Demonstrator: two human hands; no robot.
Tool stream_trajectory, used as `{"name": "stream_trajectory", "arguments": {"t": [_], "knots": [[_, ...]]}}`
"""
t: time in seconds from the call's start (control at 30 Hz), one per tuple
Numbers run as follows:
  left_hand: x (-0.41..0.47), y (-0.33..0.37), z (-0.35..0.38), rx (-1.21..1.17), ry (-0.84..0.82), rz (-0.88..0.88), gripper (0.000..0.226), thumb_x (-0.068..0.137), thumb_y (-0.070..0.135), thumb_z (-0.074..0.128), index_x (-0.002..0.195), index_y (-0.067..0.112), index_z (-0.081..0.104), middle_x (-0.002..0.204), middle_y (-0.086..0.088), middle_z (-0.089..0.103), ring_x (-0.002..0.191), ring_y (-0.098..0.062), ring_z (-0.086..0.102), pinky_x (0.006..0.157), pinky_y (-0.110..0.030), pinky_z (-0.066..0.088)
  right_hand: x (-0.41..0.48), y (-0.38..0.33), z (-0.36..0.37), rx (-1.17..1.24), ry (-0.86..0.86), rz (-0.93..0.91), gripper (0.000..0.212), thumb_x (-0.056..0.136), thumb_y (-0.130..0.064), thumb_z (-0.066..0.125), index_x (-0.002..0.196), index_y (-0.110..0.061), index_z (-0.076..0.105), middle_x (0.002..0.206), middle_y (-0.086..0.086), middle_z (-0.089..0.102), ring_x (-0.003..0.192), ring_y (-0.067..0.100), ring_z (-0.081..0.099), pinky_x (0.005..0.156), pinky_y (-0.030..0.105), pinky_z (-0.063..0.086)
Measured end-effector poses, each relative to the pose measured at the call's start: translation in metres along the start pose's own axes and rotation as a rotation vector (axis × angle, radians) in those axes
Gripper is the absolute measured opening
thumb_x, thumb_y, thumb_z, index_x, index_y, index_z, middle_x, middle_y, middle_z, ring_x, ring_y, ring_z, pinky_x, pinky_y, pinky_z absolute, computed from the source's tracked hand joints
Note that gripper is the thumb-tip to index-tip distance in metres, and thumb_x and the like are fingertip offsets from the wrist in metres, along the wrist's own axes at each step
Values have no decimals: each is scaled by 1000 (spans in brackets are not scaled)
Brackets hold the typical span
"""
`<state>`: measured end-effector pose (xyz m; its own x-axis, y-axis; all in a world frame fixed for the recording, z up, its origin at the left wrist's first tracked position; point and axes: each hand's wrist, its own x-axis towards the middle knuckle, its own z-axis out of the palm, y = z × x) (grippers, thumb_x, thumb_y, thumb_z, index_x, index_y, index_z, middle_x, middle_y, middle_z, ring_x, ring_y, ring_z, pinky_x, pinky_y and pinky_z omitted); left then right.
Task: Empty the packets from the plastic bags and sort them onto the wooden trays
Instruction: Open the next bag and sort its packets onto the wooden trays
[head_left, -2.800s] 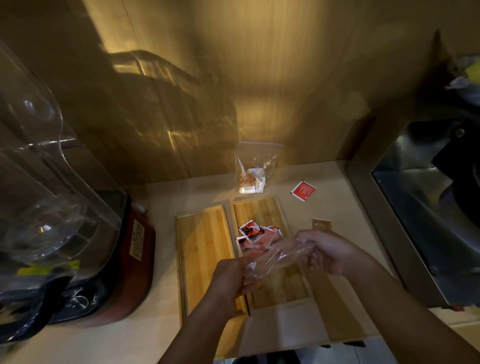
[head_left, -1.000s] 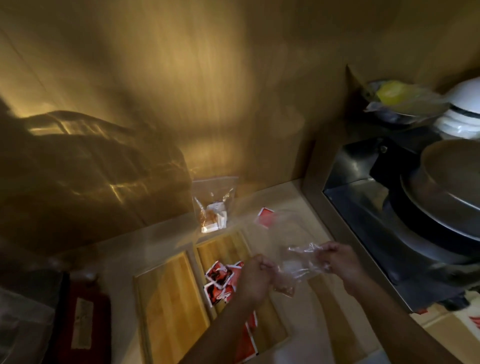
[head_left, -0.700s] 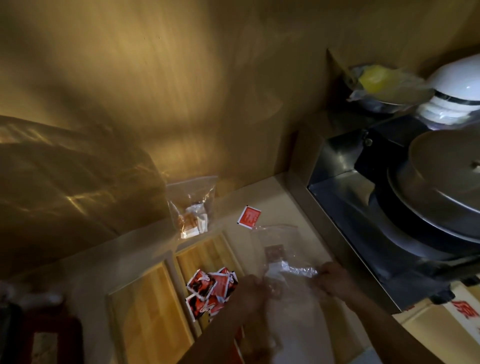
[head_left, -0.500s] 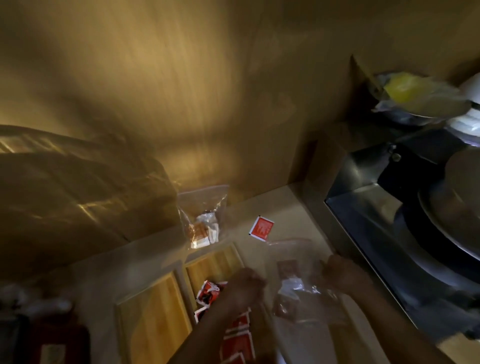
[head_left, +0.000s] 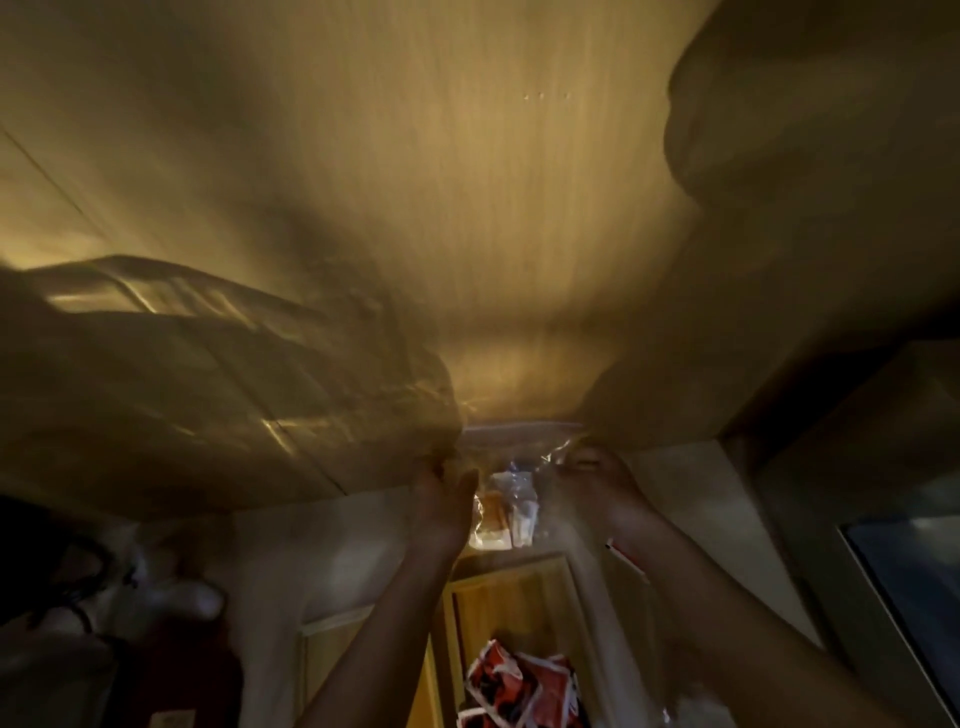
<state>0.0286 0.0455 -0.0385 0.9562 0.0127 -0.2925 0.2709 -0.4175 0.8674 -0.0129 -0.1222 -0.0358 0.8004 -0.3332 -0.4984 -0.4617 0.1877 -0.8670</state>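
You are facing a pale tabletop (head_left: 691, 499) that runs back to a wood-grain wall panel (head_left: 519, 208), lit warm in the middle and dark at both sides. A steel appliance (head_left: 893, 561) closes the right side, and a dark red machine (head_left: 171, 670) sits low on the left.

Both your arms reach forward to the back of the tabletop. Your left hand (head_left: 447, 499) is upright, palm turned inward, its fingers (head_left: 441, 462) at the left top corner of a clear plastic bag (head_left: 511, 457). Your right hand (head_left: 597, 483) is curled, its fingers (head_left: 576, 460) pinched on the bag's right top corner. Whether the left fingers truly grip the film or only touch it you cannot tell through the blur. The bag stands against the wall, and inside it, low down, sit an orange-brown packet (head_left: 491, 519) and white packets (head_left: 522, 512).

Nearer you lie two wooden trays side by side: the left wooden tray (head_left: 332, 665) shows bare wood, and the right wooden tray (head_left: 514, 597) carries a heap of red and white packets (head_left: 519, 686) at its near end. A loose red packet (head_left: 626, 558) shows just under your right wrist. Another bit of clear film (head_left: 691, 712) lies at the bottom edge by your right forearm.

Open tabletop lies to the right of the bag up to the steel appliance, and to the left between the trays and the red machine.
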Motion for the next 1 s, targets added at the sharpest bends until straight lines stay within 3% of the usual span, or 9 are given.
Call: {"name": "stream_trajectory", "arguments": {"t": [0.13,0.23,0.33,0.47,0.57,0.67,0.73,0.9,1.0], "knots": [[12,1,9,-101,-101,-29,24,86,12,60,106,1,62,101,-16,69,83,-21,63,57,-12,46,7,-5,11,209,-177,71,20,83,-2,59,67,-12,60,60,0,66,48,3,63,41,11,44],[13,-5,12,-208,-123,-90,18,85,11,63,101,3,61,99,-16,69,90,-29,65,75,-38,52,13,4,11,196,-132,89,2,82,-9,63,83,-11,64,82,9,67,63,12,65,53,22,50],[8,-5,5,-224,-89,-25,13,82,0,62,94,5,60,84,-12,62,80,-24,59,71,-34,49,7,0,13,241,-46,34,4,85,-2,59,81,-1,58,63,10,63,43,12,60,40,21,47],[-12,12,-17,-112,-123,243,35,80,-4,64,85,30,59,72,0,60,65,-5,59,63,-20,48,-16,-22,15,207,-44,-75,24,84,13,47,65,0,51,34,-3,54,32,8,54,31,12,38],[-38,27,-33,43,-112,398,34,83,6,65,93,37,57,79,8,60,72,-10,61,64,-29,51,-29,-33,14,136,-39,-139,23,83,9,50,65,-4,56,40,-3,59,45,15,59,36,14,44],[-69,42,-50,245,-33,622,19,85,27,57,103,24,63,91,8,65,78,-10,62,65,-29,53,-46,-42,15,52,-70,-192,29,82,5,53,57,-10,57,44,-4,60,44,8,57,44,18,45],[-86,46,-59,279,10,709,39,83,44,45,101,18,67,91,4,70,77,-9,64,65,-28,54,-64,-48,18,32,-104,-234,30,82,4,55,58,-12,59,47,-5,59,46,6,54,49,16,44],[-128,48,-81,206,120,714,47,86,50,38,82,12,66,70,2,63,65,-10,59,56,-27,47,-102,-47,26,26,-107,-245,16,81,-5,64,67,-13,64,59,6,58,56,16,53,63,29,42],[-155,42,-91,209,156,674,33,91,39,47,81,13,65,69,1,65,65,-10,61,57,-27,49,-128,-40,28,-33,-130,-239,16,82,-7,63,66,-10,60,60,7,60,58,17,55,65,30,42]]}}
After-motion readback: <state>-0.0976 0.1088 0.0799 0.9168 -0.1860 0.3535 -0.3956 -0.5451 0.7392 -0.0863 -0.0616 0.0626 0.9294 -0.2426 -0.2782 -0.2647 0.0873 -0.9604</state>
